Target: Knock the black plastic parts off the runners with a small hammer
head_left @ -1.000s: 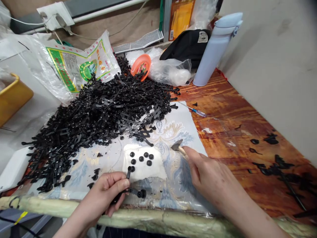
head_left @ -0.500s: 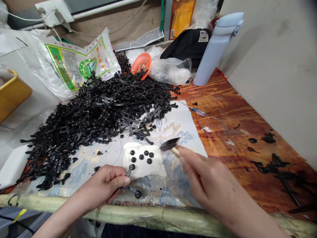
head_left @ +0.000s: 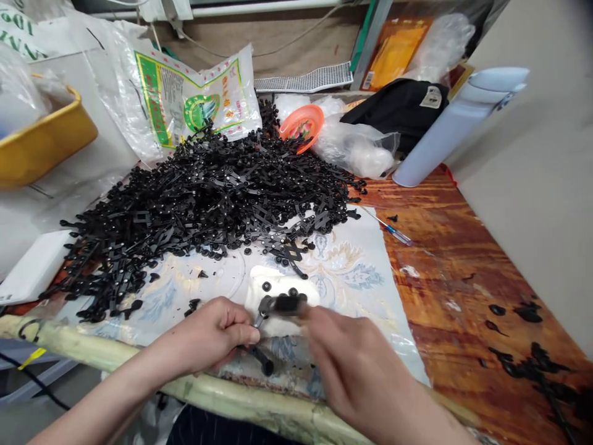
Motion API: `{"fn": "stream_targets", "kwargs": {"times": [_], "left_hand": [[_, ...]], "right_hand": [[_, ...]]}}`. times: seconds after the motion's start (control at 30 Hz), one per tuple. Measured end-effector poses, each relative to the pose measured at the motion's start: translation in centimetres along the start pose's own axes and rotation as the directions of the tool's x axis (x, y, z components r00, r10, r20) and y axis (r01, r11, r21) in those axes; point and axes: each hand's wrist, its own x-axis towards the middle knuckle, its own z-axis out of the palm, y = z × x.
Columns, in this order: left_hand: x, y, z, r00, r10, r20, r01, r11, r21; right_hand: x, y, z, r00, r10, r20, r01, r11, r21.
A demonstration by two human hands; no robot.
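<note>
- The left hand [head_left: 217, 334] pinches one black, jointed plastic link [head_left: 266, 366], its upper end over one flat white pad [head_left: 279, 283].
- The right hand [head_left: 352, 352] is closed around one blurred, dark-headed hand tool [head_left: 286, 305]; whether it touches the link cannot be told.
- Steady, square contact, clear of the left hand, seems best.
- At least two round black discs [head_left: 266, 286] show; the tool may hide others.
</note>
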Motion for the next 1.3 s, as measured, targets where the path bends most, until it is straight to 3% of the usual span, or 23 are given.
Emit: {"fn": "stream_targets", "kwargs": {"times": [0.1,0.27,0.4,0.53,0.6,0.7,0.77,0.83,0.93,1.0,1.07,1.13,1.2,1.3], "left_hand": [[0.1,0.0,-0.2,1.000,-0.012,0.017,0.012,1.000,0.002],[0.3,0.3,-0.3,0.999,0.025,0.023,-0.026,0.999,0.043],[0.4,0.4,-0.4,0.999,0.002,0.043,-0.005,0.998,0.063],[0.6,0.5,-0.5,0.999,0.002,0.044,-0.006,0.996,0.089],[0.7,0.5,-0.5,0.998,-0.005,0.059,0.000,0.997,0.079],[0.8,0.4,-0.5,0.997,-0.033,0.075,0.028,0.998,0.062],[0.7,0.2,-0.5,0.998,-0.037,0.060,0.034,0.999,0.043],[0.5,-0.2,-0.5,0.997,-0.027,0.067,0.027,1.000,0.003],[-0.1,-0.5,-0.4,0.996,0.006,0.088,0.010,0.984,-0.179],[-0.7,-0.4,0.0,0.997,0.072,0.025,-0.055,0.912,-0.406],[-1.1,0.3,0.6,0.980,0.148,-0.130,-0.197,0.747,-0.635],[-1.4,1.4,1.5,0.936,0.137,-0.324,-0.347,0.505,-0.790],[-1.4,2.6,2.5,0.893,0.039,-0.448,-0.440,0.278,-0.854],[-1.1,3.8,3.8,0.873,-0.059,-0.483,-0.474,0.128,-0.871]], "right_hand": [[0.5,0.2,0.0,0.988,0.028,0.153,-0.014,0.996,-0.092],[1.1,-0.2,-0.8,0.999,0.029,0.018,-0.029,1.000,0.011],[1.3,-0.4,-0.3,0.980,0.097,0.172,-0.076,0.990,-0.122],[1.5,-0.6,-0.3,0.982,0.116,0.146,-0.118,0.993,0.002],[1.4,-0.6,0.0,0.985,0.104,0.135,-0.100,0.994,-0.035],[1.3,-0.5,0.4,0.961,0.145,0.237,-0.114,0.984,-0.140],[1.4,-0.2,0.0,0.953,0.174,0.247,-0.168,0.985,-0.044],[1.4,0.2,-1.0,0.957,0.226,0.182,-0.257,0.951,0.171],[1.0,0.9,-2.6,0.914,0.381,0.141,-0.398,0.767,0.503],[0.5,1.0,-3.2,0.837,0.478,0.265,-0.520,0.546,0.657],[0.2,0.9,-2.9,0.739,0.516,0.432,-0.622,0.278,0.732],[0.3,0.4,-2.1,0.673,0.506,0.540,-0.643,0.037,0.765],[0.6,-0.3,-1.0,0.660,0.462,0.593,-0.612,-0.127,0.780],[1.3,-1.1,0.8,0.668,0.387,0.636,-0.590,-0.245,0.769]]}}
